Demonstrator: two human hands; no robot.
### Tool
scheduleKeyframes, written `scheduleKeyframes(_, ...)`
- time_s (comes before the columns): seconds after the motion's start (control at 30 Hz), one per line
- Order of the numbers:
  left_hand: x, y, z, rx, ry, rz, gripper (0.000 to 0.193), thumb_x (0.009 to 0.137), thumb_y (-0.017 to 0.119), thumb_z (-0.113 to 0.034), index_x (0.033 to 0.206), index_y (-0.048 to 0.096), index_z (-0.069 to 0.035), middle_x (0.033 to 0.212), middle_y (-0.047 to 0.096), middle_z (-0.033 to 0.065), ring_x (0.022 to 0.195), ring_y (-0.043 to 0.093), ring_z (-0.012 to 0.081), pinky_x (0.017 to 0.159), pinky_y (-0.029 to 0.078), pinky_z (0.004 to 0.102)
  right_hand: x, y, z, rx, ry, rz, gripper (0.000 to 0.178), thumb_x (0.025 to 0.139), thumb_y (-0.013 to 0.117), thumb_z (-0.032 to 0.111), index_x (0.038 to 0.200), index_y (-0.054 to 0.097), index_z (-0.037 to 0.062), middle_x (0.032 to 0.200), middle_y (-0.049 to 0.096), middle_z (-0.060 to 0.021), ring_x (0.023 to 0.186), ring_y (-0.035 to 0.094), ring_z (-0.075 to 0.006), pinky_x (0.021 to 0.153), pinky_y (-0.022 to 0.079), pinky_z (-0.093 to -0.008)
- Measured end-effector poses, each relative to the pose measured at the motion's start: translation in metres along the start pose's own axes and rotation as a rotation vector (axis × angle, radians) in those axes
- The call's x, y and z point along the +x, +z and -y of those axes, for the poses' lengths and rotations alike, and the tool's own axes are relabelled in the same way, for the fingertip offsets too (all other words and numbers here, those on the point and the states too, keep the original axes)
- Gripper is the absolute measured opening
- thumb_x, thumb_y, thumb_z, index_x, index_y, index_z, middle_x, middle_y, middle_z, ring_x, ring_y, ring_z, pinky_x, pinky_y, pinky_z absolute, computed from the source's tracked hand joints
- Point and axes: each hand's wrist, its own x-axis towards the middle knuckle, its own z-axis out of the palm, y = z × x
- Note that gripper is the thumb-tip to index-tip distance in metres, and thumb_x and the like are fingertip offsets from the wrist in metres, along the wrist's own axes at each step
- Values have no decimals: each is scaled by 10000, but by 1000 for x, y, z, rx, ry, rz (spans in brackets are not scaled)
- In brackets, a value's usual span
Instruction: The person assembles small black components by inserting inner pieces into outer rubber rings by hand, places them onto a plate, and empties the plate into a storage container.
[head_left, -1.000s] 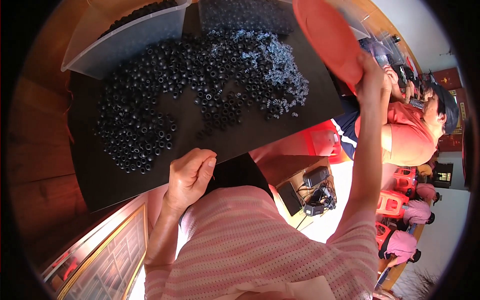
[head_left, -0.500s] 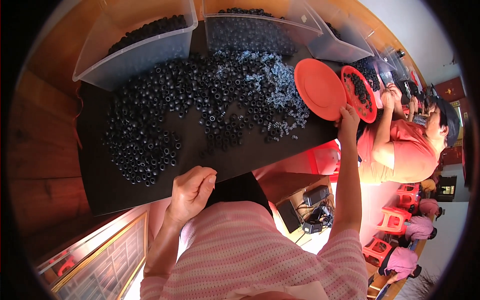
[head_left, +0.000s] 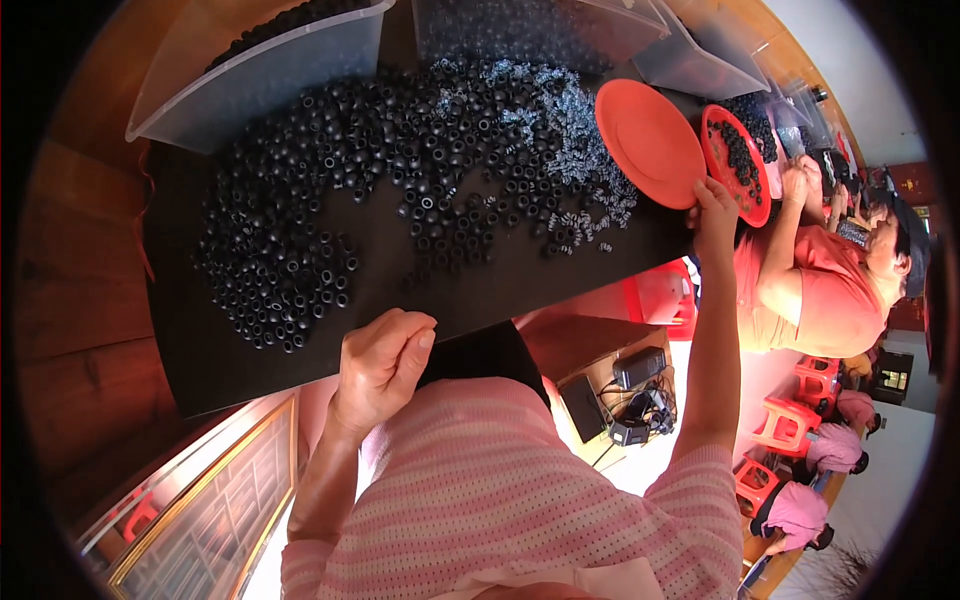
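Note:
My left hand (head_left: 380, 368) is curled into a fist just off the table's front edge, and whatever it may hold is hidden. With my right hand (head_left: 716, 210) I grip the near edge of a flat red plate (head_left: 650, 143) at the right of the table. Black hollow ring-like pieces (head_left: 285, 225) lie heaped over the dark tabletop (head_left: 380, 225). Small grey-blue coiled pieces (head_left: 572, 130) are piled beside the plate. Beyond it, a second red plate (head_left: 762, 212) bears black pieces.
Clear plastic bins with black pieces, such as the left bin (head_left: 270, 75), stand along the far side. A co-worker in a red shirt (head_left: 835, 290) sits at the right, hands raised. Below the table is a box (head_left: 590, 372) of adapters and cables.
The whole view has shifted, with the table and bins sitting higher in the picture. My left fist stays closed, and my right hand remains at the plate's edge.

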Motion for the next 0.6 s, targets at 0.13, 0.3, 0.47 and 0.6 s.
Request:
scheduleKeyframes(0.13,-3,1,0,-11,-26,-8,67,877,615,-53,874,625,13,661,573,88,517,542,176,475,433,274,5,-4,-9,146,9,-55,232,905,579,137,1065,596,-30,663,526,22,478,454,-49,406,357,-195)
scheduleKeyframes(0.3,-3,2,1,5,-12,-17,68,878,612,-49,878,625,17,646,567,79,517,536,168,480,431,268,4,-4,-13,137,-13,-96,238,908,579,144,1069,593,-32,658,525,18,486,465,-53,414,367,-200)
scheduleKeyframes(0.47,-3,4,2,8,-30,-22,74,880,612,-54,884,626,19,643,557,77,522,527,164,483,418,261,2,-3,-11,29,-23,-45,250,911,577,171,1044,597,-39,654,526,6,491,470,-64,426,373,-209)
scheduleKeyframes(0.6,-4,5,3,25,-31,-24,78,881,617,-62,886,628,15,641,552,73,518,515,158,479,409,261,-2,-6,-4,-61,-35,94,290,915,593,239,1016,602,-33,663,550,-11,492,461,-61,425,361,-210)
